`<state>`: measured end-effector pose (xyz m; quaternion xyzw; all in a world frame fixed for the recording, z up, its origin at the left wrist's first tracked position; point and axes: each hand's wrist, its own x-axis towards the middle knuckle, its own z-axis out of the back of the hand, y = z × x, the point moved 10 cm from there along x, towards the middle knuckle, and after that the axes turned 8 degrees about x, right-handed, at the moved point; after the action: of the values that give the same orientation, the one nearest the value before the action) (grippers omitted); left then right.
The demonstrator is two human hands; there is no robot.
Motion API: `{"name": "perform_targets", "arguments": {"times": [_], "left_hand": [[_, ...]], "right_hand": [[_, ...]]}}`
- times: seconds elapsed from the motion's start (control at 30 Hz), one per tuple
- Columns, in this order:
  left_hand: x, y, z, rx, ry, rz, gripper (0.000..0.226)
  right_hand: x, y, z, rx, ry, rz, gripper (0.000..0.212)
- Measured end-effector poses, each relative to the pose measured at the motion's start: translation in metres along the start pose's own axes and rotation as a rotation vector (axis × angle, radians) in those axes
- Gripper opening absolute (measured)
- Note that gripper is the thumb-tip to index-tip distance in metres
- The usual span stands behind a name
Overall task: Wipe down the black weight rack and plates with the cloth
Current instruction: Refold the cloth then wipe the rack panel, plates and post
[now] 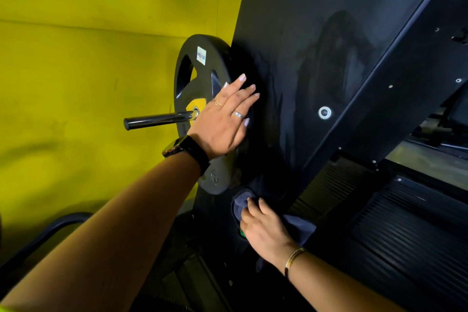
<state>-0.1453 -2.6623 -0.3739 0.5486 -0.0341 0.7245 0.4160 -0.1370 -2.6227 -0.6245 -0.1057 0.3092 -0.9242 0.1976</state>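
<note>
A black weight plate (200, 76) with a yellow hub hangs on a chrome peg (157, 119) sticking out of the black rack panel (304, 45). My left hand (224, 119) lies flat on the plate's right side, fingers spread toward the panel. Below the plate, my right hand (263, 230) presses a dark blue-grey cloth (298, 228) against the lower part of the panel. Part of the cloth bunches above my fingers. The panel surface shows smeared streaks.
A yellow wall (88, 58) fills the left side. A slanted black frame beam (405, 83) with bolts runs up to the right. Ribbed black steps (405, 223) lie at lower right. A curved black tube (50, 230) sits at lower left.
</note>
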Motion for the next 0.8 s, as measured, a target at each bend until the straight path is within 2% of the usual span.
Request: {"name": "perform_targets", "arguments": {"times": [0.1, 0.33, 0.4, 0.5, 0.57, 0.6, 0.67, 0.7, 0.77, 0.8], "left_hand": [[0.001, -0.003, -0.004, 0.003, -0.005, 0.007, 0.049], [0.005, -0.019, -0.013, 0.038, -0.005, -0.012, 0.055], [0.006, -0.023, -0.013, 0.056, -0.026, -0.032, 0.056], [0.005, -0.026, -0.016, 0.071, -0.056, -0.047, 0.056], [0.004, -0.027, -0.019, 0.061, -0.059, -0.035, 0.055], [0.003, -0.027, -0.021, 0.048, -0.063, -0.031, 0.055], [0.002, -0.029, -0.024, 0.031, -0.073, -0.045, 0.055], [0.002, -0.030, -0.025, 0.031, -0.084, -0.057, 0.055], [-0.001, -0.030, -0.026, 0.010, -0.118, -0.042, 0.054], [-0.003, -0.027, -0.025, -0.019, -0.139, 0.002, 0.054]], "right_hand": [[-0.017, -0.037, 0.037, -0.023, -0.145, -0.107, 0.042], [-0.046, -0.132, 0.189, -0.051, -0.652, -0.227, 0.035], [-0.040, -0.161, 0.234, -0.097, -0.750, -0.274, 0.033], [-0.048, -0.215, 0.300, -0.236, -0.905, -0.442, 0.032], [-0.067, -0.239, 0.330, -0.180, -1.021, -0.531, 0.033], [-0.068, -0.243, 0.331, -0.197, -1.000, -0.576, 0.034], [-0.059, -0.241, 0.313, -0.352, -0.838, -0.680, 0.034], [-0.056, -0.237, 0.301, -0.340, -0.754, -0.692, 0.038], [-0.050, -0.222, 0.272, -0.251, -0.618, -0.650, 0.056], [-0.052, -0.215, 0.263, -0.246, -0.609, -0.648, 0.064]]}}
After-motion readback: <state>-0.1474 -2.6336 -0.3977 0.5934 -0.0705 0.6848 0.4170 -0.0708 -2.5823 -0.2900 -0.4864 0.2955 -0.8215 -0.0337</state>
